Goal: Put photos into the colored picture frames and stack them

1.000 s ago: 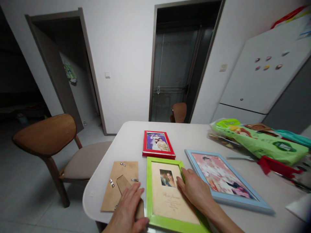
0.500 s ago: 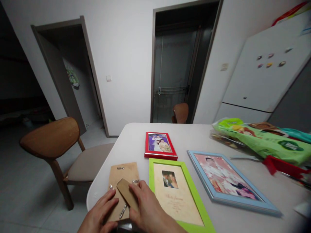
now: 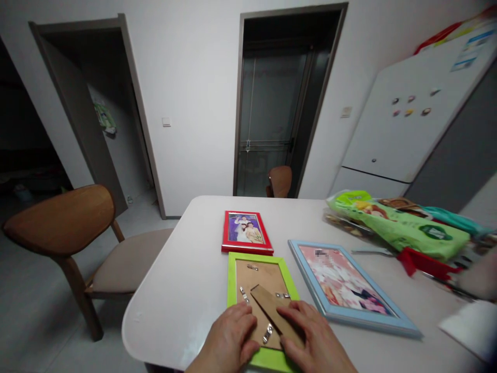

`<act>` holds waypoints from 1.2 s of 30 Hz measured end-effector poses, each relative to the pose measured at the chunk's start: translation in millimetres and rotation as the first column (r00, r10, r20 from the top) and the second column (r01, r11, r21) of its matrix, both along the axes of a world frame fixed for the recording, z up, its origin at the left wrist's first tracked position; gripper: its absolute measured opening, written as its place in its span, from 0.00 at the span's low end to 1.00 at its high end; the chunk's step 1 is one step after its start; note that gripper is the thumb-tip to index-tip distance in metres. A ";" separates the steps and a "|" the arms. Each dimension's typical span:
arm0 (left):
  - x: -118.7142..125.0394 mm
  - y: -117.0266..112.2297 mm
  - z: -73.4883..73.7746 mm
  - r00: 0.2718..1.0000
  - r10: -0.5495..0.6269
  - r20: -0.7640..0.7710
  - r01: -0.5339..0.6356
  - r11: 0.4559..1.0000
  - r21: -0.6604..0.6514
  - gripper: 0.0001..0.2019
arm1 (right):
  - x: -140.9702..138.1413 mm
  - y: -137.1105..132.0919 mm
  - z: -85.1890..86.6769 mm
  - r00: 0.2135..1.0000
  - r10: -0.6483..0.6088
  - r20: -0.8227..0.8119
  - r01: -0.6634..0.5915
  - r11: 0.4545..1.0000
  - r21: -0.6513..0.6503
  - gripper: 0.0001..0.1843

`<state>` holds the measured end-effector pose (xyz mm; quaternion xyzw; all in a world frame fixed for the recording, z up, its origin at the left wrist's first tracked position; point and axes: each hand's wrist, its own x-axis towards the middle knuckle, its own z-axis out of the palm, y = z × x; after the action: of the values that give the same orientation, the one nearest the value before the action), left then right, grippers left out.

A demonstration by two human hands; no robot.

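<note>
A brown backing board (image 3: 258, 280) with small metal clips and a stand leg (image 3: 272, 305) lies over the opening of the lime-green picture frame (image 3: 232, 280). My left hand (image 3: 229, 331) curls at the board's lower left edge, fingertips near a clip. My right hand (image 3: 312, 331) has its fingers and thumb closed about the stand leg. Both hands hold the board at the frame; whether it sits fully inside cannot be made out. The frame's lower right part is hidden under my right hand.
A red-framed photo (image 3: 247, 228) lies just beyond the green frame, and a blue-framed photo (image 3: 341, 282) to its right. Farther right are a green package (image 3: 419, 228), a red-handled tool (image 3: 425, 265) and white paper (image 3: 471, 326). A wooden chair (image 3: 62, 223) stands left of the table (image 3: 171, 295).
Both hands have carried the backing board rightward from the bare table onto the green frame, covering the printed card that showed there. The view has shifted slightly right.
</note>
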<state>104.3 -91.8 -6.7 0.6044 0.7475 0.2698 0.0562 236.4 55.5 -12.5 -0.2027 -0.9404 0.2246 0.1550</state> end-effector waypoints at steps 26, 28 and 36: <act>5.1 -10.7 -5.2 0.998 0.039 0.056 -0.040 0.999 0.008 0.19 | -17.0 30.3 4.4 0.997 0.013 -0.072 -0.001 0.987 0.162 0.14; 5.3 -10.8 -5.5 0.997 0.041 0.059 -0.041 0.999 0.012 0.19 | -12.9 14.8 11.5 0.990 0.133 -0.054 -0.121 0.975 0.188 0.13; 6.3 -11.9 -6.6 0.997 0.052 0.058 -0.054 0.998 0.044 0.19 | -2.0 -21.2 26.6 0.910 0.409 0.068 -0.415 0.902 0.123 0.12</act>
<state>110.6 -103.6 -13.3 0.5775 0.7551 0.3051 0.0565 234.4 34.4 14.2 0.0070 -0.9780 0.1841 0.0981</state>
